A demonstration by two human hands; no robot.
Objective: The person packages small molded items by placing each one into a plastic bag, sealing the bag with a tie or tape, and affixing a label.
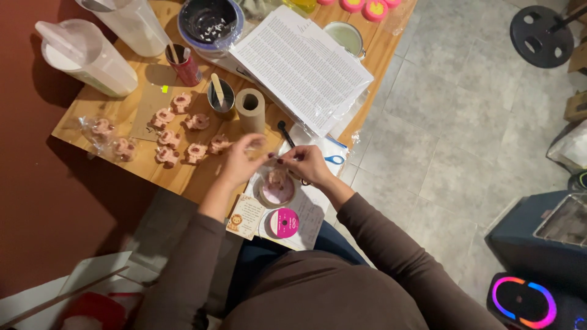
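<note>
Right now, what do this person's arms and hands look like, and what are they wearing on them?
Both arms are covered by long, close-fitting dark brown sleeves that reach the wrists. The left hand and right hand are bare, with no gloves. Any rings or a watch are too small to make out.

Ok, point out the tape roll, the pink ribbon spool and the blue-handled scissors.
tape roll [250,110], head view, on its outer side wall.
pink ribbon spool [283,222], head view, on its flat pink face.
blue-handled scissors [334,159], head view, on the handle loop.

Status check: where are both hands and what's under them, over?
Left hand and right hand pinching something small, unclear, above pink figure on round dish. Pink ribbon spool nearby. Nothing blocking.
</note>
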